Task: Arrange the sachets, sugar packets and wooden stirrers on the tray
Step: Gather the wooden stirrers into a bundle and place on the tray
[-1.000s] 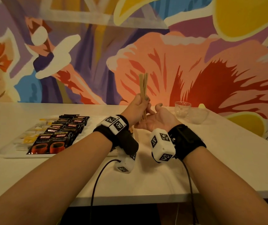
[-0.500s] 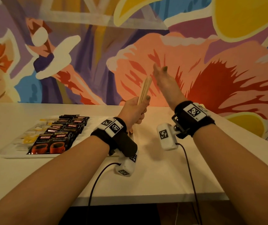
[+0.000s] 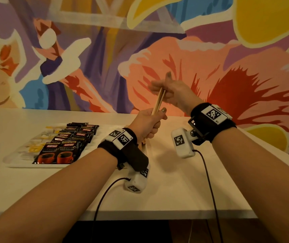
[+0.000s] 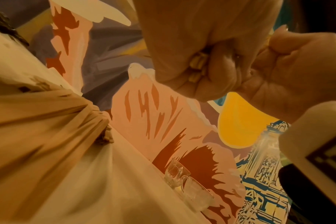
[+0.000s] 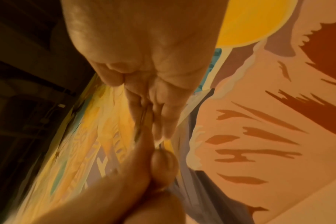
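Upright, slightly tilted stirrers [image 3: 159, 102] between both hands.

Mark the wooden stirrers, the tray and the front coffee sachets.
wooden stirrers [image 3: 160, 100]: head view, exposed shafts above the left hand's grip.
tray [image 3: 18, 165]: head view, bare near-left rim.
coffee sachets [image 3: 57, 152]: head view, front pair's printed faces.

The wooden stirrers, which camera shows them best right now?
The head view: the wooden stirrers rise as a bundle from the left hand, their tops at the blurred right hand. The left wrist view shows only their bottom ends poking from the fist. The right wrist view is too blurred to tell them clearly.
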{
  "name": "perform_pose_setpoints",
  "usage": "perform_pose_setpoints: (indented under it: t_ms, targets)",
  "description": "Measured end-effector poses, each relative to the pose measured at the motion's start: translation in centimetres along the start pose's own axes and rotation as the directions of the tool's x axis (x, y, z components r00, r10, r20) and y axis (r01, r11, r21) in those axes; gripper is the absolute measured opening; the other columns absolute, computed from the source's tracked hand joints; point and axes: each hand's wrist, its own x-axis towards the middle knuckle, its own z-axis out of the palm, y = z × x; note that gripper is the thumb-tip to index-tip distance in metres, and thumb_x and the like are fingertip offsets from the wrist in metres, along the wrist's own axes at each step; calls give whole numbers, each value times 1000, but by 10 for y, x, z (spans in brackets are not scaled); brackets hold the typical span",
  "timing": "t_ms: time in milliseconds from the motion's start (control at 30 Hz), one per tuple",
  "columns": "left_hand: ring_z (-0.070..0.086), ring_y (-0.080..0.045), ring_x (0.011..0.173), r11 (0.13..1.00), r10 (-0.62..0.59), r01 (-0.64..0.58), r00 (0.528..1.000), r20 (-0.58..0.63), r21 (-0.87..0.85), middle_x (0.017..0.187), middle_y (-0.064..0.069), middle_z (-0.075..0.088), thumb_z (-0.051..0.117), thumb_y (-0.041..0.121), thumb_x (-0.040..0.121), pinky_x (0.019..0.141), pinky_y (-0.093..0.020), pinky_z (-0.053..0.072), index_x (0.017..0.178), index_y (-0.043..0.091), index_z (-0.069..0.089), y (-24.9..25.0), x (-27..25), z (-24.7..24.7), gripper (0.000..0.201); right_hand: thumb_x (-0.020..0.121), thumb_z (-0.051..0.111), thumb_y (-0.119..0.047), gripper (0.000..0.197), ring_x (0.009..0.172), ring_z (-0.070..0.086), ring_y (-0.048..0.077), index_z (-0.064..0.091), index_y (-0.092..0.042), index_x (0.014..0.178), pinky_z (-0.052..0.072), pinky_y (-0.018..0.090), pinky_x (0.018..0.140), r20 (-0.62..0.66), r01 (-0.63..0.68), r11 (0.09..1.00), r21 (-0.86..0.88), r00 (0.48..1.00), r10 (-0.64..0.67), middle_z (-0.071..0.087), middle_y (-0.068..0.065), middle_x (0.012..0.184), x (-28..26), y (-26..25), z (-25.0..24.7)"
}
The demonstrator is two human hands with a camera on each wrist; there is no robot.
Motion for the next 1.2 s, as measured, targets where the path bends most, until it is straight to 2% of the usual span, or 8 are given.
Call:
perform_pose_setpoints:
  t_ms: [133, 267, 367, 467, 600, 767, 1033, 1200]
  targets:
    - [27, -4, 33, 1000, -13, 13, 999, -31, -6, 43, 7, 33, 49, 36, 96, 32, -15, 27, 75, 12, 55, 2, -6, -10, 33, 100, 38, -11, 19, 114, 57, 32, 50, -7, 115, 48, 35, 94, 174, -21, 991, 130, 985, -2, 56, 15, 116, 3, 15, -2]
    - [30, -6, 30, 999, -30, 30, 999, -12, 28, 38, 8, 41, 48, 23, 98, 33, -16, 36, 80, 11, 50, 5, -10, -23, 22, 98, 37, 0, 12, 74, 67, 13, 49, -4, 99, 55, 22, 65, 343, -89, 994, 61, 937, 63, 68, 8, 87, 1, 30, 10]
    - [29, -5, 30, 996, -63, 61, 997, 32, 65, 44, 6, 48, 53, 18, 95, 33, -14, 33, 91, 14, 50, 5, -13, -33, 6, 95, 42, 4, 17, 69, 60, 13, 51, -8, 87, 49, 24, 59, 333, -60, 997, -41, 940, 70, 66, 0, 73, 5, 37, 23]
    - [29, -5, 29, 980, -124, 112, 990, 63, 167, 47, 2, 49, 60, 27, 91, 33, -14, 32, 88, 9, 51, -1, -14, -43, 20, 93, 45, 5, 23, 71, 48, 11, 52, -11, 77, 40, 22, 56, 256, -63, 974, -217, 959, 119, 54, 1, 76, 10, 38, 32]
    - [40, -6, 36, 971, -175, 160, 982, 73, 179, 72, -8, 61, 63, 33, 87, 40, -18, 44, 118, -1, 49, -8, -13, -54, 48, 91, 40, 14, 25, 58, 43, 15, 51, -2, 75, 40, 16, 38, 147, -248, 960, -129, 953, 266, 46, 9, 68, 16, 40, 42]
    - [63, -16, 82, 898, -297, 269, 954, 29, 349, 109, -13, 64, 53, 45, 90, 70, -26, 54, 130, 3, 44, -5, -16, -69, 59, 93, 32, 13, 30, 58, 44, 15, 46, -4, 73, 39, 20, 43, 104, -445, 868, -220, 874, 475, 45, 7, 68, 20, 54, 48]
    - [61, -1, 48, 609, -442, 363, 894, -78, 705, 70, 2, 69, 63, 20, 89, 44, -12, 46, 86, 9, 68, -4, -23, -91, 12, 96, 41, 2, 24, 55, 41, 14, 47, -5, 73, 37, 17, 42, 93, -498, 711, -496, 784, 613, 46, 8, 66, 26, 80, 68]
    - [62, -6, 49, 580, -519, 433, 849, -97, 690, 72, -6, 70, 71, 12, 83, 63, -18, 55, 92, 2, 69, -4, -15, -81, 14, 89, 61, -14, 22, 66, 56, 20, 51, -8, 71, 53, 29, 68, 65, -338, 642, -688, 852, 519, 57, 10, 74, 33, 89, 76]
